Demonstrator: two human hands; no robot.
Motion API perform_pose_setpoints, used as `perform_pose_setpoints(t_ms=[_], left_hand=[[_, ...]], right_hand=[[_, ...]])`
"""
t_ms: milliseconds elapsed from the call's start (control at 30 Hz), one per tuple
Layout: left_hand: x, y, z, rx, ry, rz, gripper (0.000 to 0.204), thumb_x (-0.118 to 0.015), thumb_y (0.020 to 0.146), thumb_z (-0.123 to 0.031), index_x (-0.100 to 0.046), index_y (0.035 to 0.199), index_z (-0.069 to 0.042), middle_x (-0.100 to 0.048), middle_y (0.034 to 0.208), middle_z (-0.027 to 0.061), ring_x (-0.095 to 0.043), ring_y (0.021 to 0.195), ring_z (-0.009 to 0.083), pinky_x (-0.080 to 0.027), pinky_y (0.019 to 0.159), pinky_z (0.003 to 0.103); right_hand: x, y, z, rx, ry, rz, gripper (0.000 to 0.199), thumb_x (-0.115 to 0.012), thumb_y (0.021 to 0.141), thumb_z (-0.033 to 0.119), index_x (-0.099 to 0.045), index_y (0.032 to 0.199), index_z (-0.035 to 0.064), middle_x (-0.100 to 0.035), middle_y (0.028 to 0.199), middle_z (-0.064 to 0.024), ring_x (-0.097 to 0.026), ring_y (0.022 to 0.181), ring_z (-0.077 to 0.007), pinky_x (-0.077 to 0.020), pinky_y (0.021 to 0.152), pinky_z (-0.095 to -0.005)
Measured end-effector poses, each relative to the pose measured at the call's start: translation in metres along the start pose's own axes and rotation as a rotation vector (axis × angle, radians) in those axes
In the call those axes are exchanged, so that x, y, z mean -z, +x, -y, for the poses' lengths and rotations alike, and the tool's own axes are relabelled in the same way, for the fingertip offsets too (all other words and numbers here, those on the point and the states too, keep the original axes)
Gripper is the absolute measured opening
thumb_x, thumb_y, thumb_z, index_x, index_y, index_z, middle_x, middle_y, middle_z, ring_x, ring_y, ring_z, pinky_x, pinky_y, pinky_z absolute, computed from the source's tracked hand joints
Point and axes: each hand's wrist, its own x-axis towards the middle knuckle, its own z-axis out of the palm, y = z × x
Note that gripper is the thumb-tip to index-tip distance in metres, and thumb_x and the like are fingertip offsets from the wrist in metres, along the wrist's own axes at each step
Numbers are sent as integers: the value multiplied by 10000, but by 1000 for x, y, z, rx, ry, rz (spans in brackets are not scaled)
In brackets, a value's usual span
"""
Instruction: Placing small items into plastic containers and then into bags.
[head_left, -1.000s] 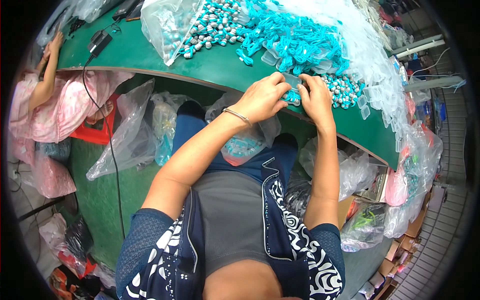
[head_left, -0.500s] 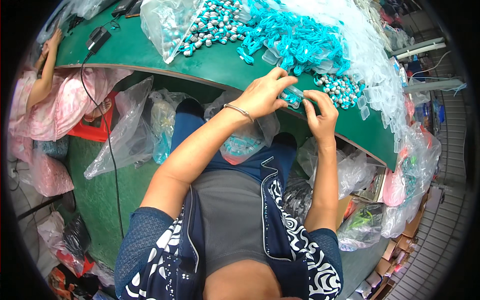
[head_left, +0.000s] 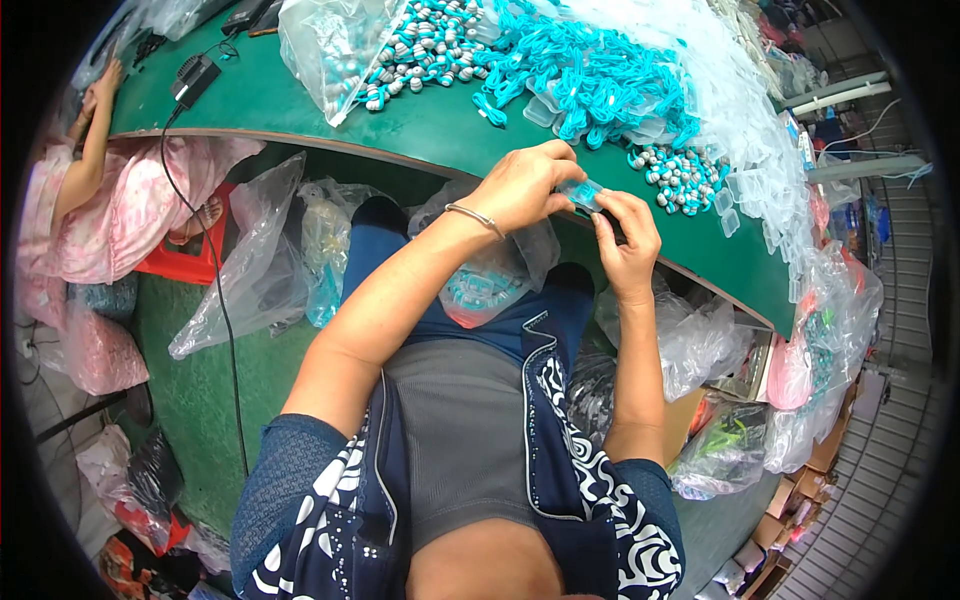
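Between my hands, just off the table's front edge, is a small clear plastic case [head_left: 583, 194] with turquoise cord inside. My left hand [head_left: 527, 186], with a bracelet at its wrist, pinches the case's left side. The fingers and thumb of my right hand [head_left: 628, 238] close on its right side. Beyond my hands lies a heap of turquoise cords [head_left: 595, 85]. Small striped plugs [head_left: 683, 180] in grey, white and turquoise lie right of the case, with a second pile of plugs [head_left: 430, 45] farther left. Clear cases [head_left: 735, 95] are heaped at the right.
The green table [head_left: 270, 105] curves across the front. On it are a clear bag [head_left: 335, 60] and a black adapter [head_left: 195, 80] with a hanging cable. A bag [head_left: 485, 290] of turquoise-filled cases hangs by my lap. Another person's arm [head_left: 92, 150] shows at left, above a red stool [head_left: 205, 255].
The case has come slightly nearer to me and its lid, raised before, now looks flat. My right hand has shifted left and down. Plugs seen at the case before are now hidden.
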Motion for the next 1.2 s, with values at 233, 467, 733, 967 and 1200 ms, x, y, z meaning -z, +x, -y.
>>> perform_pose_setpoints(t_ms=[233,467,733,967,1200], left_hand=[[3,-2,4,-84,8,14,419,-800,721,-54,-684,1124,-45,-627,1095,115,-676,786,261,-556,716,364],[8,-3,5,-114,-35,21,372,-764,779,-87,-673,1136,-37,-610,1132,127,-670,832,268,-553,743,364],[-12,-14,-4,-82,116,-162,318,-739,796,-103,-688,1106,-54,-640,1081,104,-659,872,303,-544,764,389],[-9,-22,-3,-232,397,-196,364,-732,804,-175,-674,1158,-116,-649,1104,42,-608,878,247,-494,741,374],[-8,-22,-1,-230,385,-183,404,-740,785,-176,-665,1178,-128,-647,1122,25,-590,885,237,-479,743,370]], right_hand=[[-3,-2,3,-75,2,-33,285,-729,783,-30,-700,1063,14,-673,1063,-150,-662,988,-286,-520,872,-367],[-3,-3,2,-82,10,-30,293,-732,782,-25,-697,1071,14,-667,1074,-152,-656,1001,-290,-515,881,-372],[-5,-4,1,-42,-9,-43,289,-729,784,-26,-696,1069,16,-666,1075,-154,-656,993,-292,-521,876,-376],[-5,-5,2,-45,-19,-41,291,-732,779,-25,-693,1064,16,-666,1070,-156,-652,998,-302,-519,875,-384],[-5,-14,-3,-80,-189,-58,277,-687,794,17,-695,1069,52,-671,1087,-105,-618,1027,-307,-450,933,-414]])
